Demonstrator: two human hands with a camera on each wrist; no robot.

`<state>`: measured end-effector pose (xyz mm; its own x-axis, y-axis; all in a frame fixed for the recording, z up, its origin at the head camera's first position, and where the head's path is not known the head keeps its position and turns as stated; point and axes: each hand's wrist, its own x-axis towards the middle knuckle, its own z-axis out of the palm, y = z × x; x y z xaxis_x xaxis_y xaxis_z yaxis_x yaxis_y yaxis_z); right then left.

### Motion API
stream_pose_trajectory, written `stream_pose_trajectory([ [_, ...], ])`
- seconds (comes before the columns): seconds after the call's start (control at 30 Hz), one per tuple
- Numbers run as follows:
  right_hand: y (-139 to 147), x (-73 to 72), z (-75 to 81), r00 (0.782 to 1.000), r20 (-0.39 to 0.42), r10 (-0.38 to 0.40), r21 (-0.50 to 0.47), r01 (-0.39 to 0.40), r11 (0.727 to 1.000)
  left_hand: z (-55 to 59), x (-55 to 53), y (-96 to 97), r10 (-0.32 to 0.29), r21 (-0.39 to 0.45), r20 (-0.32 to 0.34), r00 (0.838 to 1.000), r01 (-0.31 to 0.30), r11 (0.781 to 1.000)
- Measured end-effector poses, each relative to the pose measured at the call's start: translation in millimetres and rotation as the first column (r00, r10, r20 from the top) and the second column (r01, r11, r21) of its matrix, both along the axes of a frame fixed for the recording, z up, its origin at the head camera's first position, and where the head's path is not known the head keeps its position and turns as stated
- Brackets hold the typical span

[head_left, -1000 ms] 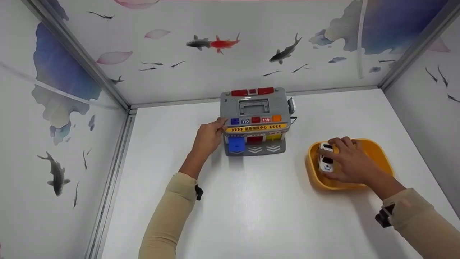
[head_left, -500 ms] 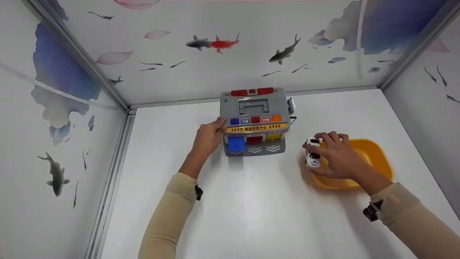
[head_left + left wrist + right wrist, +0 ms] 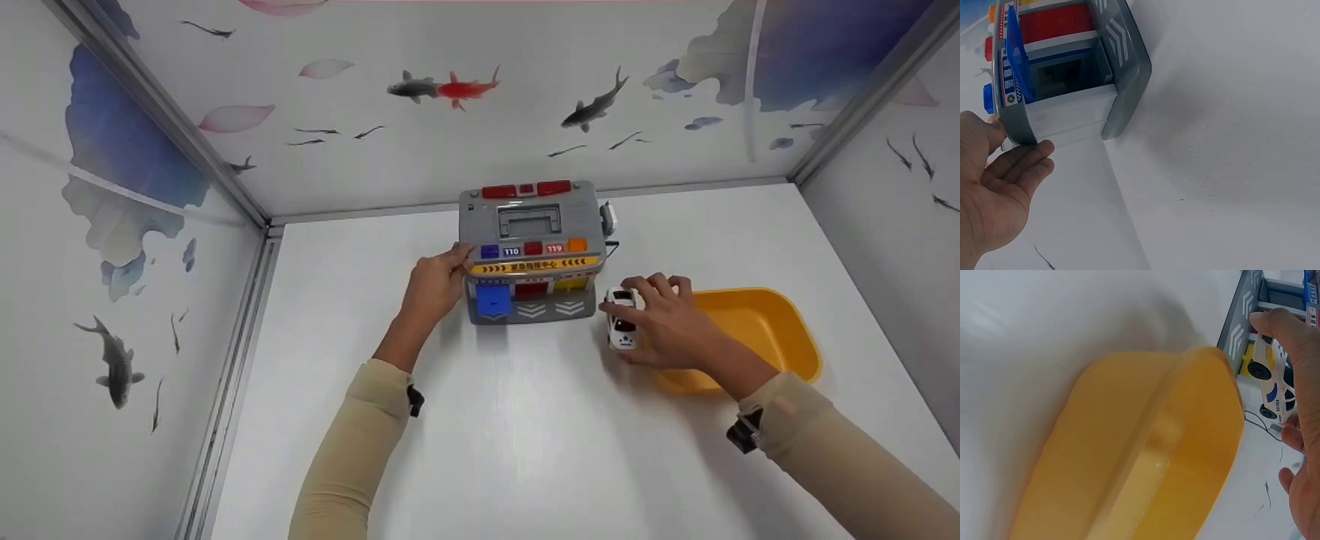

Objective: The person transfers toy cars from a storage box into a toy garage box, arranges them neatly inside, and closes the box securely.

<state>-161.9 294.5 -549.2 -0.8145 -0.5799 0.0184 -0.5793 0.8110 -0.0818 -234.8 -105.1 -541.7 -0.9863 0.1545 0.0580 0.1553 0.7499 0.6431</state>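
Note:
At the back of the table stands a grey toy garage (image 3: 529, 225) with three bays. Its blue door (image 3: 493, 300) is lifted, and a dark bay shows behind it in the left wrist view. My left hand (image 3: 435, 289) grips the garage's upper left corner, thumb on top and fingers below. Between the thumb and fingers of my right hand (image 3: 664, 319) is a white toy police car (image 3: 622, 319), held lengthwise just right of the garage's front ramp. The car's wheels and side lettering show in the right wrist view. The garage's red door (image 3: 1055, 22) and yellow door (image 3: 571, 286) are down.
A yellow bin (image 3: 795, 330) stands on the white table (image 3: 480, 450) at the right, partly under my right forearm. A thin dark hook (image 3: 613, 248) juts from the garage's right side. Printed walls (image 3: 337, 165) close in the back and both sides.
My right hand has lifted the police car out of the yellow bin and carried it left, close to the garage. The left hand has kept its grip on the garage.

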Motion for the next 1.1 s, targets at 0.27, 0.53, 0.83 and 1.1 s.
stream_pose_trajectory([
  [0.27,-21,-1.3,-5.9,0.999,0.021,0.036,-0.023,-0.036,0.999,-1.6,-0.2,1.3,0.013,0.013,0.005,1.0,-0.013,1.0],
  [0.53,-44,-1.9,-14.6,0.996,0.063,0.057,-0.041,-0.055,0.998,0.1,-0.1,1.6,0.009,-0.001,0.008,1.0,-0.009,1.0],
  [0.83,-75,-1.2,-21.2,0.988,0.128,0.088,-0.061,-0.081,0.995,-0.3,-0.4,1.8,0.001,0.002,0.005,1.0,-0.001,1.0],
  [1.1,-99,-2.9,-28.3,0.983,0.163,0.09,-0.032,-0.085,0.996,-0.6,-0.9,1.7,0.003,0.02,0.017,1.0,-0.003,1.0],
])
